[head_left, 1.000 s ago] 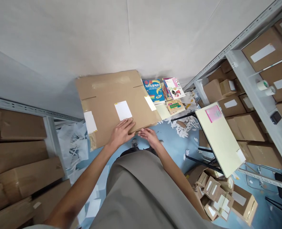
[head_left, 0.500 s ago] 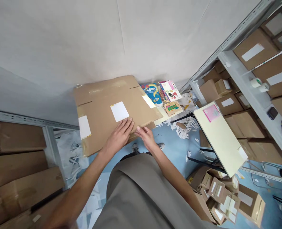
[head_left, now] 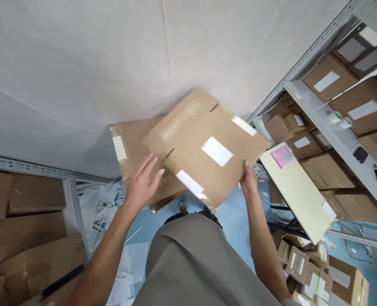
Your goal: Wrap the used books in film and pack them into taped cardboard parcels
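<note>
A flat cardboard sheet (head_left: 188, 146) with white labels and strips of clear tape is raised and turned at an angle in front of me. My right hand (head_left: 249, 178) grips its right edge, thumb on top and the other fingers hidden underneath. Beneath it to the left lies another flattened cardboard piece (head_left: 134, 151), also labelled and taped at its edge. Over this lower piece hovers my left hand (head_left: 143, 182), fingers spread and holding nothing; whether it touches the cardboard I cannot tell. The books are hidden behind the raised sheet.
To the right stands a small pale table (head_left: 298, 191) with a pink sheet (head_left: 282, 156) on it. Metal shelving (head_left: 306, 100) full of boxes rises behind. Boxes (head_left: 312, 272) pile up at lower right, more boxes (head_left: 35, 229) at left. Paper scraps (head_left: 102, 208) cover the floor at left.
The top cardboard sheet has been lifted, turned and shifted right, exposing another piece below. My right hand has moved right with it. My left hand has come off the sheet and moved left.
</note>
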Demonstrator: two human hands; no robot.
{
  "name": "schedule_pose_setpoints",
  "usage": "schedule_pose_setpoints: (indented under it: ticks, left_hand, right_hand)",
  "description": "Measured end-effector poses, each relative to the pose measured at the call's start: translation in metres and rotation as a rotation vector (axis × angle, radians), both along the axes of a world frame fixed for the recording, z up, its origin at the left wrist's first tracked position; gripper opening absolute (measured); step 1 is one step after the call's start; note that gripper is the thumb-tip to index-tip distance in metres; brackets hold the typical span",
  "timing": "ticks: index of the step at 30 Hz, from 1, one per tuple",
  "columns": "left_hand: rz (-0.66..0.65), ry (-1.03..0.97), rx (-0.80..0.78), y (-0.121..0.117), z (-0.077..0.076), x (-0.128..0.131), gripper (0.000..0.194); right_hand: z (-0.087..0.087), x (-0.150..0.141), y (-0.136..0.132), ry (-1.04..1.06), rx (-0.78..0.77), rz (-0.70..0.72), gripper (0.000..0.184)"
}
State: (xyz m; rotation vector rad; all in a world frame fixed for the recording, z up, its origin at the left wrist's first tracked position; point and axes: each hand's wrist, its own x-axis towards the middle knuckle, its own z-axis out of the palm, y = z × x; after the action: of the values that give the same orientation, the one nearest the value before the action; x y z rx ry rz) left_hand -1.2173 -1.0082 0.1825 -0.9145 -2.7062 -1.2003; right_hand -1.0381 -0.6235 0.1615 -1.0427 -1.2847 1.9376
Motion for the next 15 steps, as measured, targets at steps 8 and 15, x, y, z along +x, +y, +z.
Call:
schedule_pose_setpoints:
  ticks: [8, 15]
  left_hand:
    - [-0.097, -0.187, 0.097, 0.058, -0.034, -0.01, 0.074]
    - [-0.276, -0.465, 0.23, 0.174, -0.037, -0.021, 0.089]
  right_hand:
    - [0.016, 0.167, 0.101, -0.106, 0.186, -0.245, 0.068]
    - [0.007, 0.27, 0.072, -0.194, 0.133, -0.371, 0.068]
